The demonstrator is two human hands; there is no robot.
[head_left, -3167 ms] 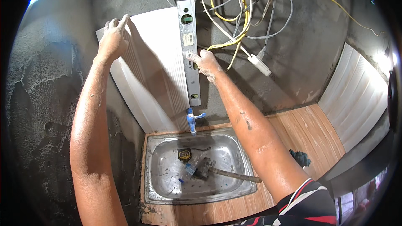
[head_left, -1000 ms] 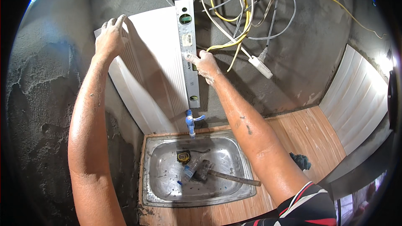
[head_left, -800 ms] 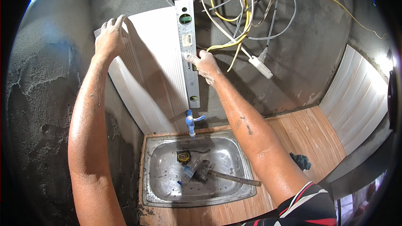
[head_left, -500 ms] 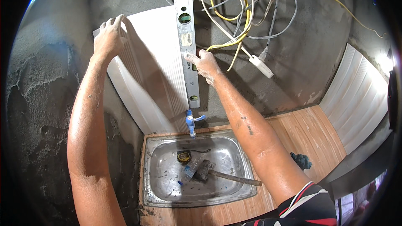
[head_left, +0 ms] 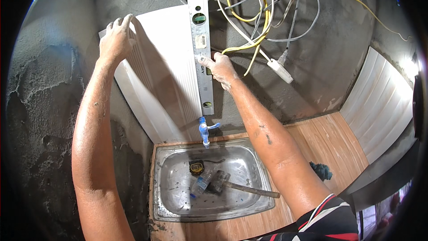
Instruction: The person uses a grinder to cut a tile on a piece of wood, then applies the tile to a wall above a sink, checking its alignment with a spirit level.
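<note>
A white wall tile [head_left: 165, 31] with ribbed grey bands stands upright against the back wall, behind the sink. My left hand [head_left: 117, 39] rests on its upper left edge, fingers hooked over the top corner and apart. Along the tile's right edge runs a silver spirit level [head_left: 201, 44], held upright. My right hand [head_left: 219, 68] grips the level near its middle, thumb across the front face; the other fingers are hidden behind it. Just below the level's lower end is a blue tap [head_left: 204, 130] on the wall.
A steel sink [head_left: 157, 183] holds a tape measure [head_left: 196, 167], a mallet [head_left: 220, 180] and a clear plastic bottle [head_left: 201, 184]. Tangled cables [head_left: 263, 18] hang at the back, with a white power socket [head_left: 281, 71]. More tiles [head_left: 379, 102] line the right wall above the wood-patterned counter [head_left: 327, 138].
The view has shifted very slightly. The level's upper end sits a touch farther right, still in my right hand; my left hand stays at the tile's corner.
</note>
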